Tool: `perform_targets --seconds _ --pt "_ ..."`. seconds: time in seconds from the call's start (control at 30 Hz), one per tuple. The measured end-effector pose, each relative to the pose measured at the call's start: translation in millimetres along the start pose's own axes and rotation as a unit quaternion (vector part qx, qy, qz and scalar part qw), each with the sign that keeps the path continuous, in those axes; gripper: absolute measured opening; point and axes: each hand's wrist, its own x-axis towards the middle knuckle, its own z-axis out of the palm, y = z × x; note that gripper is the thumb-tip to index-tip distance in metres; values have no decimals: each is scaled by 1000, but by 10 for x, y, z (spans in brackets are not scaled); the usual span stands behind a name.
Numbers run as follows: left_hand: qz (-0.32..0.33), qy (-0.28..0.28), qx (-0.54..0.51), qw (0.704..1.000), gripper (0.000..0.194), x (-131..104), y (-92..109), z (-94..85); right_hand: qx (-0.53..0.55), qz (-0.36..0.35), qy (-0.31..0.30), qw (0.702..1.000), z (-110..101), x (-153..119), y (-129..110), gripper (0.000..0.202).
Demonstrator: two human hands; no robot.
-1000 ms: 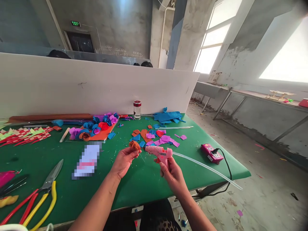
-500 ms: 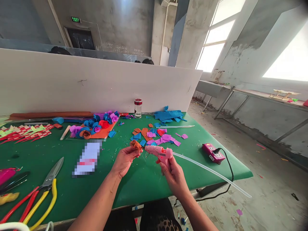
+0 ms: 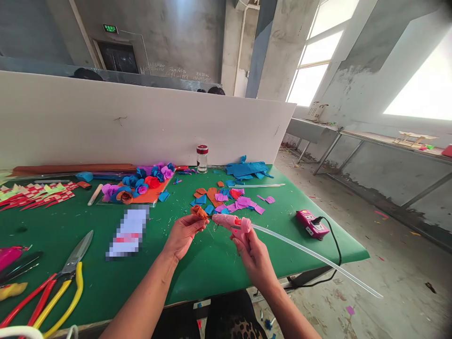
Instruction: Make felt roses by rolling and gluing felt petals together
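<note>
My left hand [image 3: 185, 233] pinches an orange paper flower [image 3: 199, 212] by its base above the green table. In my right hand [image 3: 252, 252] is a pink glue gun [image 3: 231, 222], with my fingers wrapped round its handle. The gun's nozzle points left and meets or nearly meets the flower's base; I cannot tell if they touch. A long clear glue stick [image 3: 314, 256] sticks out of the gun's back toward the lower right. Just beyond both hands lie loose purple, blue and orange paper petals [image 3: 243, 202].
Finished paper flowers [image 3: 143, 182] lie at the back left. Pruning shears [image 3: 72, 268] with red and yellow handles are at the left front. A magenta power socket [image 3: 312, 224] with a black cord sits right. A red-lidded jar [image 3: 202, 159] stands before the white partition [image 3: 151, 125].
The glue gun has turned slightly in my right hand, and the far end of its glue stick has swung right and down. My left hand keeps holding the flower in place.
</note>
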Motion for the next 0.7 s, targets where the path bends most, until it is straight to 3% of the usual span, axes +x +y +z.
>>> perform_targets --seconds 0.7 --pt "0 -1 -4 1000 29 -8 -2 10 -87 -92 12 992 2 1 -2 23"
